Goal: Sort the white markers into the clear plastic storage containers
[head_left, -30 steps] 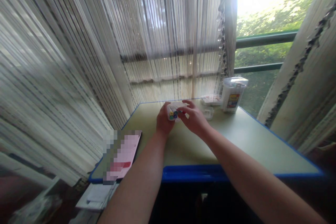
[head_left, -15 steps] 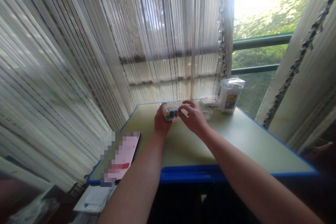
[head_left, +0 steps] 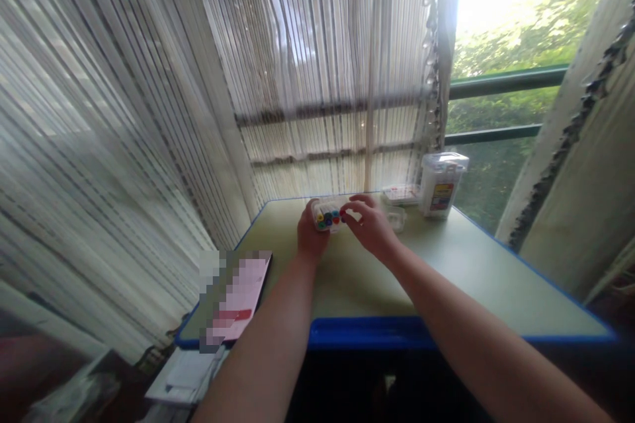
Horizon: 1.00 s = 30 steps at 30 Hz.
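Observation:
A bundle of white markers (head_left: 329, 215) with coloured end caps lies at the far middle of the pale green table (head_left: 461, 271). My left hand (head_left: 310, 234) is wrapped round the bundle from the left. My right hand (head_left: 370, 228) curls in from the right, its fingertips pinched at the red-capped marker end. Both forearms reach forward over the table's blue front edge.
A clear lidded marker tub (head_left: 440, 183) stands at the far right of the table, with a small clear box (head_left: 399, 217) and a flat tray (head_left: 399, 194) beside it. A phone (head_left: 235, 297) lies at the near left corner. Striped curtains surround the table.
The hands have stayed at the marker bundle; the right fingers have closed in onto the red-capped end. The view has shifted slightly.

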### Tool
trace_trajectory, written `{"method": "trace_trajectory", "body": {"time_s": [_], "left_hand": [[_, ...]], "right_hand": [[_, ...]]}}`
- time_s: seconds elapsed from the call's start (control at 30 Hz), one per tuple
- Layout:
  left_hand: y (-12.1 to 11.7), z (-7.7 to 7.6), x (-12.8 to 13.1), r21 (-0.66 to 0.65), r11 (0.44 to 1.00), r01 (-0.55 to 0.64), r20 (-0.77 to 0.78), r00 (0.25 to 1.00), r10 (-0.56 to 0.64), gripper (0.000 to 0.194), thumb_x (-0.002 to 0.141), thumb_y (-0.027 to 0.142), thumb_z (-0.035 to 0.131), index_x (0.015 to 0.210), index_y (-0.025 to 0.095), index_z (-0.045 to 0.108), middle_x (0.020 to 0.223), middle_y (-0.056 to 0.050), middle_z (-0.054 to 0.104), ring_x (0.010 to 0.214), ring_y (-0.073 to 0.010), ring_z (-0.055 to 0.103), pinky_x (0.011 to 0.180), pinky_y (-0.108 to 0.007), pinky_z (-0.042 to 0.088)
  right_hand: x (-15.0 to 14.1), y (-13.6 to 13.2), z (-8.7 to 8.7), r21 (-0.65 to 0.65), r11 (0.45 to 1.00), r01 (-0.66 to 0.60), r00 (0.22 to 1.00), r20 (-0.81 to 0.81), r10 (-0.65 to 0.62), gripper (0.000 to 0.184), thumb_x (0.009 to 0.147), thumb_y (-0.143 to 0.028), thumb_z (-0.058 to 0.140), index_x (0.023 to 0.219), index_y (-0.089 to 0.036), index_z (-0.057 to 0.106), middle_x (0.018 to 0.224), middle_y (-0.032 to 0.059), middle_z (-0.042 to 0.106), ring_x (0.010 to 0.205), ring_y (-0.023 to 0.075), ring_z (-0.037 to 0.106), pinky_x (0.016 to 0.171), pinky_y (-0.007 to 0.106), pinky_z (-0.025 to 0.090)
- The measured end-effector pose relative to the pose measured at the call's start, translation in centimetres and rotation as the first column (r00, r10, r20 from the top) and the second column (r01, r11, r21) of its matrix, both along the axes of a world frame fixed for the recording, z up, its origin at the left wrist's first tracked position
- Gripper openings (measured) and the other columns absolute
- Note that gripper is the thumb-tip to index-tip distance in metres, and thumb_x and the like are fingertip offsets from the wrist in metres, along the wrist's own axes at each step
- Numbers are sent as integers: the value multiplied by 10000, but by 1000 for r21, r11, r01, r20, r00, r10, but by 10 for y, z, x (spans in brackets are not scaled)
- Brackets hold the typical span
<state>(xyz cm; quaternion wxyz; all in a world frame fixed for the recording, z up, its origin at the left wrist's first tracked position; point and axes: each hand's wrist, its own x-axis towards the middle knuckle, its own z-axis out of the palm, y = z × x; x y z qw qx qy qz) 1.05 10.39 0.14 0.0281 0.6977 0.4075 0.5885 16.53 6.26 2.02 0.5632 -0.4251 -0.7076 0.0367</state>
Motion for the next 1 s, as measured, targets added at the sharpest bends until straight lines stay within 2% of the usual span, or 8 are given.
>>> {"method": "trace_trajectory", "body": {"time_s": [0.07,0.13,0.23,0.3,0.47,0.67,1.0], "left_hand": [[0,0,0,-17,1000,2,-1,1000,-2,443,649,227,673,1055,193,500,906,-45,639,808,-201,634,715,-304,508],[-2,0,0,-24,1000,3,-7,1000,-3,427,661,242,672,1048,190,500,915,-50,639,816,-198,632,730,-306,505],[-5,2,2,-36,999,17,-23,1000,-18,388,687,278,664,1025,198,494,895,-48,641,795,-186,628,724,-305,503],[-7,2,3,-43,999,19,-41,999,-21,384,698,284,657,1032,200,486,903,-54,642,805,-185,624,733,-303,501],[-8,1,5,-82,996,-26,-84,996,19,388,716,292,631,1066,236,472,946,-46,642,825,-184,624,750,-304,502],[-6,-1,6,-63,998,9,-75,997,-14,423,696,286,644,1073,208,467,984,-77,638,869,-199,620,786,-317,494],[-10,1,7,-69,997,24,-88,996,-30,471,668,294,650,1087,214,451,993,-93,628,896,-221,611,818,-337,483]], "right_hand": [[-1,-3,1,19,1000,24,1000,6,-24,150,826,-263,548,899,-224,673,1094,87,538,801,153,582,734,343,521],[-3,-7,2,79,994,75,995,64,-80,179,827,-268,549,953,-232,671,1119,92,543,892,189,564,799,377,500],[-8,-14,4,196,971,136,960,215,-178,216,822,-280,566,1012,-272,669,1190,69,546,1095,258,457,912,435,424],[-11,-18,4,221,963,157,938,271,-215,199,831,-291,563,989,-289,683,1221,49,543,1148,273,402,933,441,390],[-13,-20,5,181,961,208,931,267,-251,158,841,-299,556,884,-272,706,1201,42,563,1130,270,393,916,423,375],[-16,-20,3,218,955,199,917,302,-260,197,849,-331,555,989,-301,690,1255,31,527,1147,265,375,928,406,353],[-19,-17,4,212,955,206,916,303,-264,145,837,-333,569,894,-275,690,1239,27,541,1144,268,370,925,404,346]]}}
